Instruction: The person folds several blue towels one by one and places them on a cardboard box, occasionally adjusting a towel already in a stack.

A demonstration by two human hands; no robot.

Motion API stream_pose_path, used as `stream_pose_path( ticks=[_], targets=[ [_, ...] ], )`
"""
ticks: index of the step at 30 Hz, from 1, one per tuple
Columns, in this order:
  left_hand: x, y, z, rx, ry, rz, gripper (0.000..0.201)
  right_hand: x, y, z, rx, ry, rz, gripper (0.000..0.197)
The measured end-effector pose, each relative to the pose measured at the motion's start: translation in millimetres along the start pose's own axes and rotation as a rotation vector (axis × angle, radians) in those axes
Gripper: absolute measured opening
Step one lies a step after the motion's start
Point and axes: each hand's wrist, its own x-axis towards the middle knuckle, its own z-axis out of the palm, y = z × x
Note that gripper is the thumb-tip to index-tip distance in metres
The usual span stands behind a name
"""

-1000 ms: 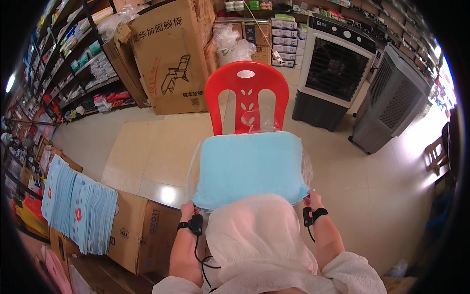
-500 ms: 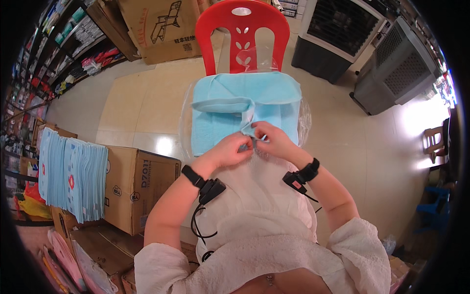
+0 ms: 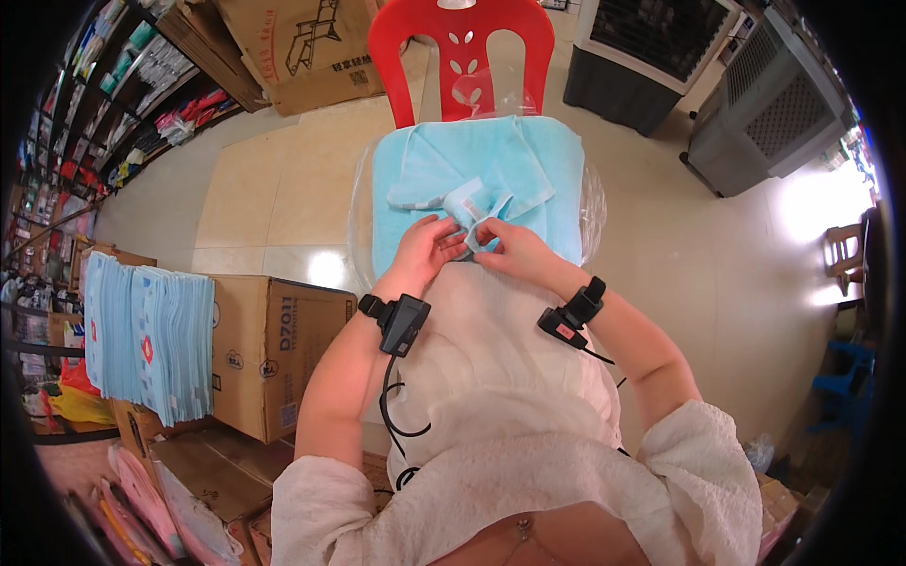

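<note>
A stack of light blue towels [image 3: 557,151] lies in front of me at the red chair. Its top towel [image 3: 521,165] is rumpled, with one corner pulled toward me and a white label [image 3: 464,200] showing near its gathered part. My right hand [image 3: 514,250] pinches the near corner of that top towel between thumb and fingers. Close beside it, my left hand [image 3: 429,250] has its fingers loosely apart at the corner's left side; whether its fingertips touch the cloth is hard to tell.
A red plastic chair [image 3: 461,66] faces me, with clear plastic wrap [image 3: 593,222] around the towels. On my left, a pile of packaged blue flat packs [image 3: 151,340] stands by a cardboard box [image 3: 250,377]. Two air coolers [image 3: 769,108] stand at the far right, shelves [image 3: 94,123] at the left.
The top towel's far folds have dropped and spread over the stack, and its label has turned into view. My left hand has loosened its closed fingers and moved slightly left; my right still pinches cloth.
</note>
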Motion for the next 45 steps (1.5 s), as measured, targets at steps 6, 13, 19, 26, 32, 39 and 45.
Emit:
stream_pose_path(
  ticks=[6, 13, 19, 26, 32, 39, 45],
  targets=[
    [-0.6, 11.1, 20.9, 0.490, -0.195, -0.097, 0.034, 3.9, 0.7, 1.7, -0.084, -0.029, 0.008, 0.036],
    [5.3, 16.6, 10.2, 0.391, -0.318, -0.188, 0.033, 4.1, -3.2, -5.3, -0.001, -0.078, -0.048, 0.050],
    [9.3, 15.7, 13.3, 0.473, -0.333, -0.236, 0.023, 5.7, 10.6, -9.0, 0.170, -0.113, -0.069, 0.035],
    [10.9, 11.7, 6.4, 0.344, -0.299, -0.223, 0.022, 9.1, -0.8, -10.4, 0.152, -0.040, -0.047, 0.013],
    [15.1, 12.0, 11.7, 0.493, -0.437, -0.240, 0.017, 16.1, 10.6, -14.3, 0.234, -0.160, -0.056, 0.013],
    [12.3, -4.7, 17.2, 0.908, -0.183, 0.509, 0.019, 2.7, -15.9, -39.0, -0.150, 0.005, -0.252, 0.007],
    [-34.5, 4.8, 45.0, 0.785, -0.136, 0.617, 0.020, 2.2, -62.9, -64.1, 0.069, 0.162, -0.255, 0.010]
  ],
)
